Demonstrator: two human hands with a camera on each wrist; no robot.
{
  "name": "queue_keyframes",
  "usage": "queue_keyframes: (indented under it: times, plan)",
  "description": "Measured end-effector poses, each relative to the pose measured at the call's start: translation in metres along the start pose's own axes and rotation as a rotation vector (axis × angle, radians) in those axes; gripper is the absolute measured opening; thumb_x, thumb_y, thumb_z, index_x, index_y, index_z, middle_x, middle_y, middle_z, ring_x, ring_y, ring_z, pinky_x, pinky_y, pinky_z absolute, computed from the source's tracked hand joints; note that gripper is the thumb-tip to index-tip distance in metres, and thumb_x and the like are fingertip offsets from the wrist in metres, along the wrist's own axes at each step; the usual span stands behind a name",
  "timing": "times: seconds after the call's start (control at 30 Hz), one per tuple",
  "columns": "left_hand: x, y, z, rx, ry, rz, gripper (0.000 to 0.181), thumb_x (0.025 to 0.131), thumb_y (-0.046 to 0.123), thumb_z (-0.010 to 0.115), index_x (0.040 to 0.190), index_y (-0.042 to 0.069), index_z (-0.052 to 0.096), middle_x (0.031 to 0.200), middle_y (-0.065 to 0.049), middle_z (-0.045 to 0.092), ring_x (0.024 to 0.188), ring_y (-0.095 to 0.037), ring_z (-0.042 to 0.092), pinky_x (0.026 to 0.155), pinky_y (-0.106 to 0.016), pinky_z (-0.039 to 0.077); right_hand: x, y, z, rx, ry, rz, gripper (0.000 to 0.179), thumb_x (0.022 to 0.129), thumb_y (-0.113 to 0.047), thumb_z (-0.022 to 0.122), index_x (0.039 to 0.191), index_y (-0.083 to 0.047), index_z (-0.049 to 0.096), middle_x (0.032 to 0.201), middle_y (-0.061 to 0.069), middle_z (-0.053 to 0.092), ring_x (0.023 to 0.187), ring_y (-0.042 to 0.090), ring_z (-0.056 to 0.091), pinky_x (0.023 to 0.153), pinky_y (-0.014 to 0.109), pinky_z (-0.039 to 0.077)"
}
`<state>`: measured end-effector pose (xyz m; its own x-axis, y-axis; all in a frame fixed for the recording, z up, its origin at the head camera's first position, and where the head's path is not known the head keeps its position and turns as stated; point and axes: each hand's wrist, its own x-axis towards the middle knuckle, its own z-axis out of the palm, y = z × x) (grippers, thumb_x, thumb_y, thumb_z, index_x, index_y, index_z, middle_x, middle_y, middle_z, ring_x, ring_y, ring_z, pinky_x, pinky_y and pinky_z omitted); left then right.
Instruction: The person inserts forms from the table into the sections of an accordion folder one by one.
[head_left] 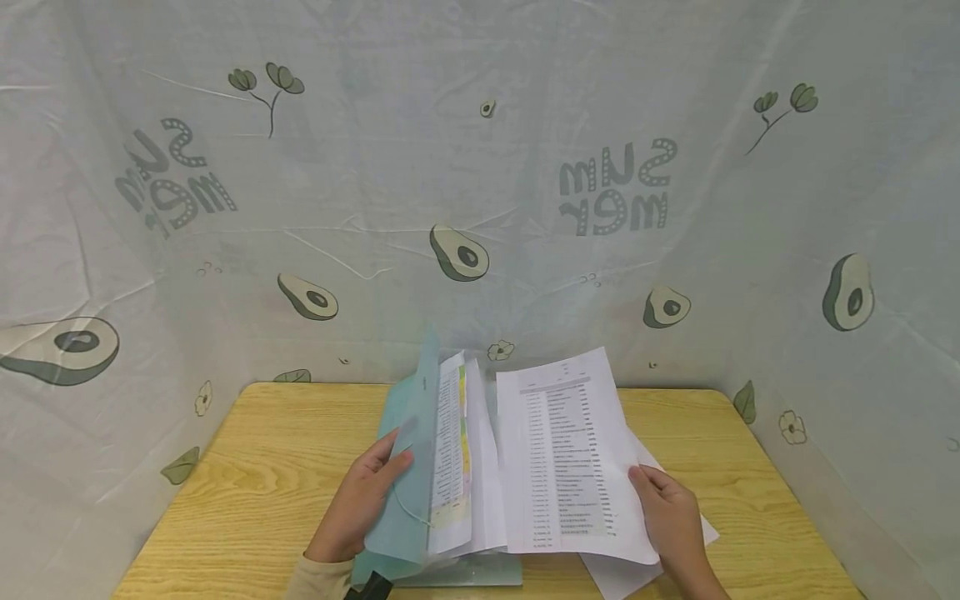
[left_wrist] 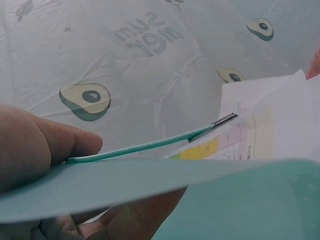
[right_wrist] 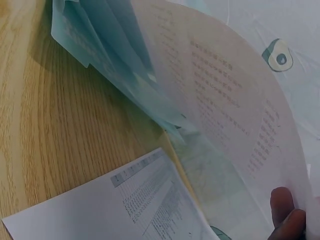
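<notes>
Gripping with the left hand the raised cover of a pale blue folder, with the cover caught between thumb and fingers. Pinching with the right hand the right edge of a printed sheet, between thumb and finger. Placed between the two hands, with the folder nearer the left and the sheet nearer the right. Tilted up steeply at the raised cover, with its long axis running from near the left wrist to beyond the fingers and its far end leaning slightly right. Lifted at the sheet, with its long axis also running away from the person, heading at the far end and leaning a little left. Tucked just right of the left hand, inside the folder, a page with coloured columns and other white papers. Looped beside the left fingertips, a thin teal cord with a metal tip. Lying under the right hand, partly covered, another sheet. Spread beneath and to both sides of the hands, a yellowish wood-grain table. Hung beyond the hands, wrinkled pale cloth, printed with avocados, leafy stems and mirrored "summer" lettering.
</notes>
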<state>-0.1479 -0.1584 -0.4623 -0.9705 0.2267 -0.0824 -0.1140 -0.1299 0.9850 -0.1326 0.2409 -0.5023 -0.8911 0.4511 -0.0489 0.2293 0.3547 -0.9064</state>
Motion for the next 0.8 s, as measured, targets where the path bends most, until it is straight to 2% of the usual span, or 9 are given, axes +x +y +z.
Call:
queue_keyframes:
  times: [0.2, 0.4, 0.6, 0.8]
  plan:
    - [0.0, 0.001, 0.001, -0.003, -0.003, 0.007, 0.056, 0.108, 0.028, 0.057, 0.16, 0.02, 0.04, 0.146, -0.022, 0.056, 0.113, -0.032, 0.067, 0.087, -0.044, 0.058, -0.004, 0.0, -0.005, -0.045, 0.017, -0.009, 0.056, 0.105, -0.045, 0.058, 0.13, 0.005, 0.067, 0.095, 0.011, 0.076, 0.069, 0.012, 0.067, 0.058, 0.026, 0.055]
    - [0.001, 0.001, 0.002, 0.003, 0.0, 0.021, 0.055, 0.108, 0.028, 0.056, 0.16, 0.019, 0.04, 0.146, -0.023, 0.056, 0.114, -0.032, 0.067, 0.087, -0.042, 0.058, -0.009, 0.002, -0.006, 0.004, -0.002, -0.042, 0.047, 0.106, -0.037, 0.06, 0.125, 0.004, 0.069, 0.092, 0.011, 0.077, 0.065, 0.014, 0.07, 0.056, 0.027, 0.056]
    - [0.002, 0.001, 0.001, -0.002, 0.0, 0.024, 0.054, 0.109, 0.027, 0.055, 0.16, 0.02, 0.04, 0.147, -0.022, 0.055, 0.116, -0.032, 0.067, 0.087, -0.042, 0.058, -0.009, 0.002, 0.003, 0.055, 0.001, -0.064, 0.043, 0.105, -0.034, 0.062, 0.121, 0.004, 0.071, 0.088, 0.009, 0.078, 0.063, 0.014, 0.069, 0.054, 0.027, 0.055]
    - [0.002, 0.001, 0.002, 0.0, 0.002, 0.016, 0.055, 0.108, 0.028, 0.056, 0.16, 0.02, 0.04, 0.147, -0.022, 0.055, 0.116, -0.031, 0.066, 0.088, -0.042, 0.058, -0.01, 0.001, 0.018, 0.071, -0.029, -0.068, 0.041, 0.106, -0.031, 0.062, 0.119, 0.006, 0.071, 0.087, 0.009, 0.077, 0.064, 0.015, 0.07, 0.055, 0.027, 0.056]
